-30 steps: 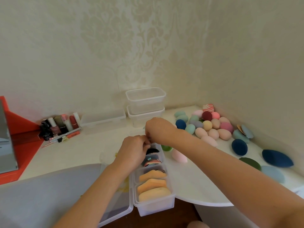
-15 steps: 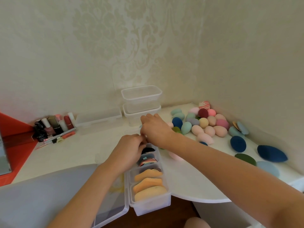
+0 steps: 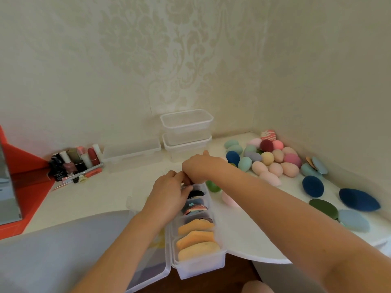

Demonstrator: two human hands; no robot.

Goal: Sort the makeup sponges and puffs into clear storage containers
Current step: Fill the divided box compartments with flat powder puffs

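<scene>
Puffs (image 3: 198,240), flat and orange, stand on edge in the near compartments of the divided container (image 3: 201,269). The next compartment out holds mixed pink and blue pieces (image 3: 195,208), and the farthest holds a dark puff (image 3: 196,193). The container lies on the white table (image 3: 95,197) with its long axis running away from the person toward the back wall. Its near end hangs over the table's edge, and its lid (image 3: 148,267) lies open to the left.

The left hand (image 3: 167,193) and right hand (image 3: 201,168) meet over the far compartment, fingers curled. The knuckles hide what either one pinches, so I cannot tell whether they grip anything.

I judge the sorting well short of half done. A heap of egg sponges (image 3: 273,159) lies loose to the right, with a green sponge (image 3: 212,186) and a pink sponge (image 3: 229,199) just beside the container. Large flat puffs (image 3: 358,199) are spread along the right wall. Two stacked tubs (image 3: 186,127) by the back wall look empty. Nail polish bottles (image 3: 74,161) stand well apart on the left.
</scene>
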